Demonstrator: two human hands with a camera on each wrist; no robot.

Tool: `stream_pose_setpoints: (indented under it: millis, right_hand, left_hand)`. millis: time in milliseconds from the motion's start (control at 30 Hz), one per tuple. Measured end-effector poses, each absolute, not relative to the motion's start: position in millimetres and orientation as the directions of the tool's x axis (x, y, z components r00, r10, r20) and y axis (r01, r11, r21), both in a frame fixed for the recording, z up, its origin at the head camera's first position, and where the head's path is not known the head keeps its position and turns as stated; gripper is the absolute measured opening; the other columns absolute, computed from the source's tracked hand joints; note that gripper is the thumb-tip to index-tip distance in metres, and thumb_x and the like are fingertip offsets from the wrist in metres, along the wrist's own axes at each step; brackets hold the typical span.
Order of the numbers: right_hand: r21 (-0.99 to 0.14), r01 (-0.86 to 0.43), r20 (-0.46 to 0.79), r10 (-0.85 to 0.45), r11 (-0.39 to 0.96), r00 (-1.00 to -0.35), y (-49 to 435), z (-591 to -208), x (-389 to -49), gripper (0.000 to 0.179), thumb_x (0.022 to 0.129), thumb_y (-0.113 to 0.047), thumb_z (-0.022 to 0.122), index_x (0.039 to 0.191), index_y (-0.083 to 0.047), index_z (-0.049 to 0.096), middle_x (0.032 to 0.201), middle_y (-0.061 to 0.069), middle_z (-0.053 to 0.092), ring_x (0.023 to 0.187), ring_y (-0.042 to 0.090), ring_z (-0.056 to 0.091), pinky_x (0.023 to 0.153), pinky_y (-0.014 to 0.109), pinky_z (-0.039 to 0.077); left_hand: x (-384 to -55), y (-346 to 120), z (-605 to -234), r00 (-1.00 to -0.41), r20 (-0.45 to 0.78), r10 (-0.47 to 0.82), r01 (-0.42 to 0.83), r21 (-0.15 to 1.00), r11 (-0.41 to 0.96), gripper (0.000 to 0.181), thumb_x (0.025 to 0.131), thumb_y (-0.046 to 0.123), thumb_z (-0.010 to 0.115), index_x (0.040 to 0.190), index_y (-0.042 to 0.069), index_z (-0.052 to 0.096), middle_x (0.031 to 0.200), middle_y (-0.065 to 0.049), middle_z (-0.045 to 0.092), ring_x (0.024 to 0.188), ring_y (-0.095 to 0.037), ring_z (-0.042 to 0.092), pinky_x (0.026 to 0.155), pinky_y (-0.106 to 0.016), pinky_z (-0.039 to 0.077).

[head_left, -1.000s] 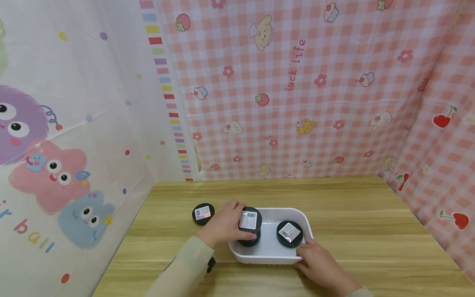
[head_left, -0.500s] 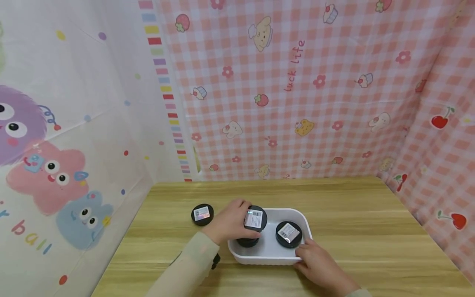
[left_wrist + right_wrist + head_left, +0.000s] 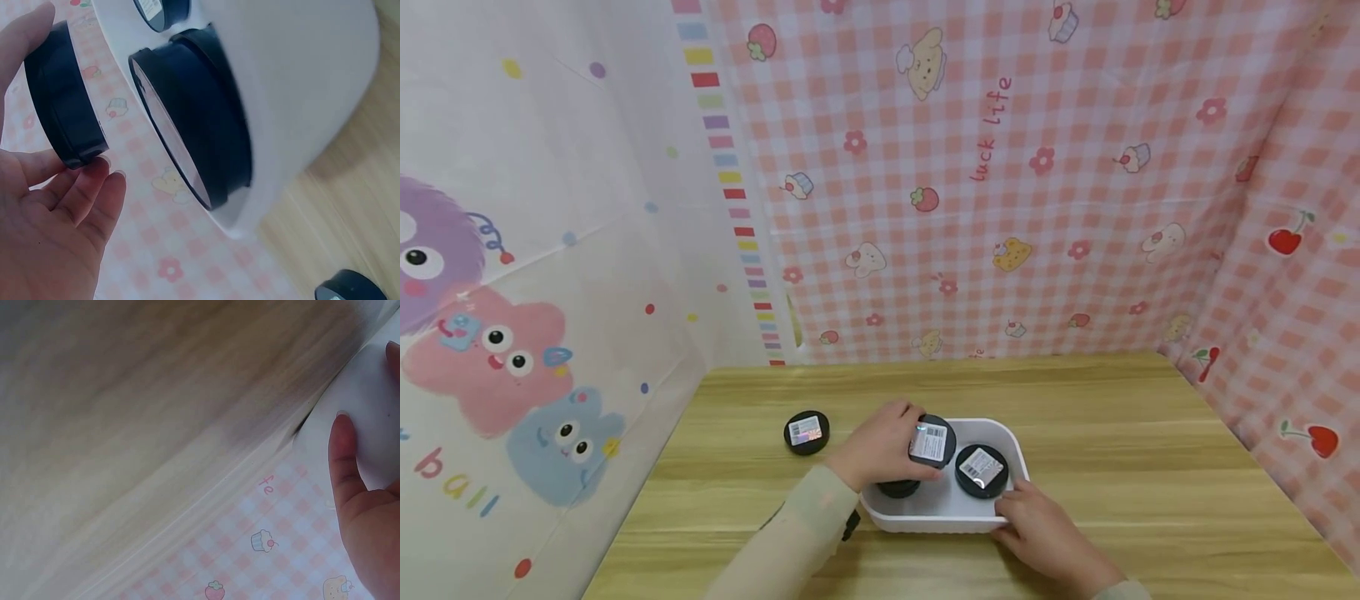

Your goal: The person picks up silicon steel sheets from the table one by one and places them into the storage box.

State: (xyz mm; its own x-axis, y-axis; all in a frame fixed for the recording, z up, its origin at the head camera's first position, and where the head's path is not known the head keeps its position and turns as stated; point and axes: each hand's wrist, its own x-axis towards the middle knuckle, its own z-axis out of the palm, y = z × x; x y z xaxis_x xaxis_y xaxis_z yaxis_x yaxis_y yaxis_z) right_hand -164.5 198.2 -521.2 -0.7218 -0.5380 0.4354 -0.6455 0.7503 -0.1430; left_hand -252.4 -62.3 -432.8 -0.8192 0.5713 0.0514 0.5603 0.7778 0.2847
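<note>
My left hand (image 3: 880, 450) holds a round, flat black container (image 3: 932, 442) with a white barcode label, raised over the white tub (image 3: 940, 525). In the left wrist view thumb and fingers grip the held container (image 3: 62, 94) by its edge, apart from the black containers (image 3: 194, 119) stacked in the tub. That stack (image 3: 898, 489) sits at the tub's left end, partly hidden under the hand. Another labelled black container (image 3: 982, 472) lies at the right end. My right hand (image 3: 1045, 529) grips the tub's front right corner; its thumb lies along the tub wall (image 3: 375, 394).
One more labelled black container (image 3: 807, 432) lies on the wooden table (image 3: 1112, 433), left of the tub. A small black object (image 3: 851, 526) shows by the left wrist. Pink checked cloth (image 3: 1037, 208) hangs behind the table, and white printed cloth (image 3: 625, 250) hangs at left.
My left hand has lifted the top container off the stack and carried it to the right, toward the middle of the tub. The right hand keeps its hold on the corner.
</note>
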Motion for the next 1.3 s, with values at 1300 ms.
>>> stream_pose_setpoints:
  millis: [1300]
  right_hand:
    - [-0.138,-0.641,0.427,-0.538,0.755,-0.726,198.1,-522.6,-166.2,0.027,0.075,-0.021,0.085,0.071,-0.022,0.058,0.074,-0.014,0.057,0.076,0.010,0.045,0.065,0.027,0.042]
  left_hand:
    - [-252.1,-13.7,-437.9,-0.703,0.023,0.711,0.710,0.091,0.699,0.096,0.072,0.070,0.077,0.141,0.008,0.055,0.125,-0.001,0.059,0.111,-0.012,0.056,0.099,-0.026,0.049]
